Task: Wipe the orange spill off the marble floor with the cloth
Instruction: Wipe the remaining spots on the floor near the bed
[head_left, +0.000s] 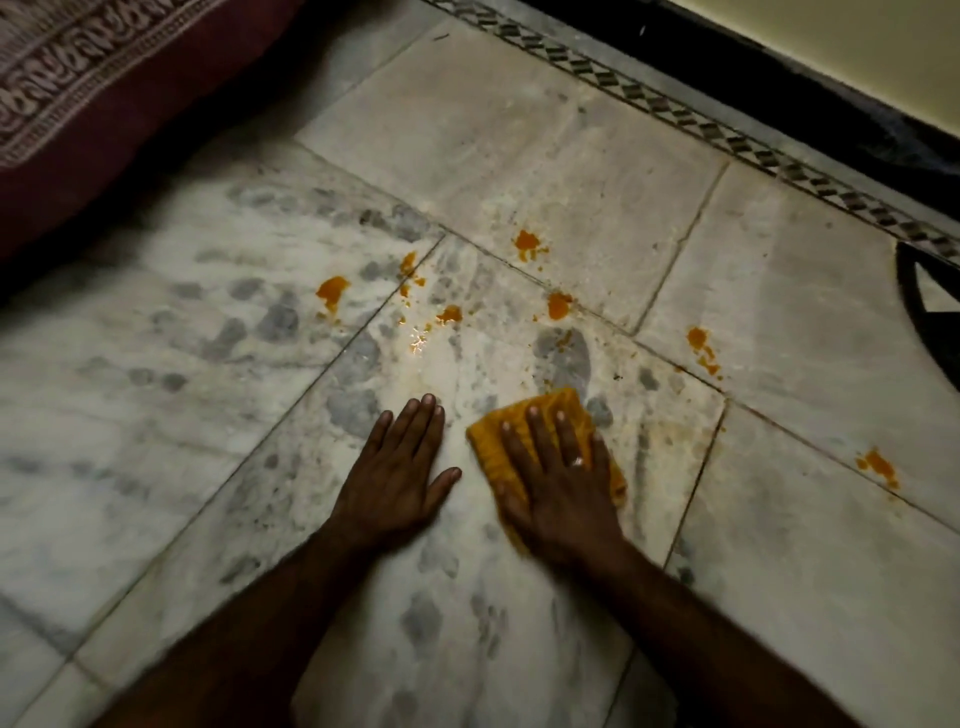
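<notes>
The right hand (558, 478) presses flat on a folded orange cloth (550, 410) on the marble floor (519, 156), a ring on one finger. The left hand (400, 467) rests flat just beside it. Orange spill (527, 241) spots lie scattered beyond the fingers (535, 423). A maroon patterned fabric (78, 78) lies far left.

Left hand (396, 474) flat, fingers (415, 421) straight, right hand (558, 480) flat, fingers spread, both forearms extended forward

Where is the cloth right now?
In the head view the orange cloth lies flat on the marble floor, just right of centre, pressed under the right hand, beside the left hand, nearer the camera than most orange spill spots.
</notes>
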